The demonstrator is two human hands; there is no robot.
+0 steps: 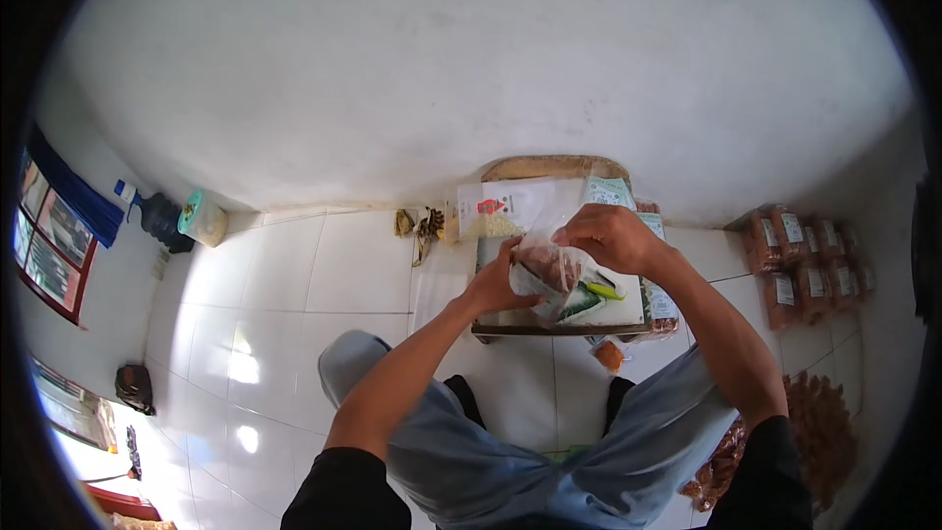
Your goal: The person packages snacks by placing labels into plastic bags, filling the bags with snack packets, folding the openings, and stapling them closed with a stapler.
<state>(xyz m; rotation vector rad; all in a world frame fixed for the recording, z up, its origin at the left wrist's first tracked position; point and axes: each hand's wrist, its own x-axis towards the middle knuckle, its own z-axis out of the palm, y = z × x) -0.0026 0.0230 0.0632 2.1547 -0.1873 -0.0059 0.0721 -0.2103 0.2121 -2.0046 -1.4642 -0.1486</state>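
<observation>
Over a low table [628, 312], my left hand [493, 281] is wrapped round the side of a clear plastic bag [549, 267] with brownish contents. The fingers of my right hand [606, 236] are pinched together at the bag's upper edge. Just below the bag lies a lime-green tool [605, 290], perhaps a cutter, beside a small dark green and white packet [583, 304]. Printed label sheets [610, 190] sit behind my right hand. A white plastic sheet with a red print [505, 198] is at the table's back left.
Stacked labelled packs [810, 270] stand on the floor at right. A small orange-filled bag [609, 355] lies in front of the table. Brown bundles [422, 226] are left of it. By the far left wall are a tub [203, 219] and a water jug [162, 219].
</observation>
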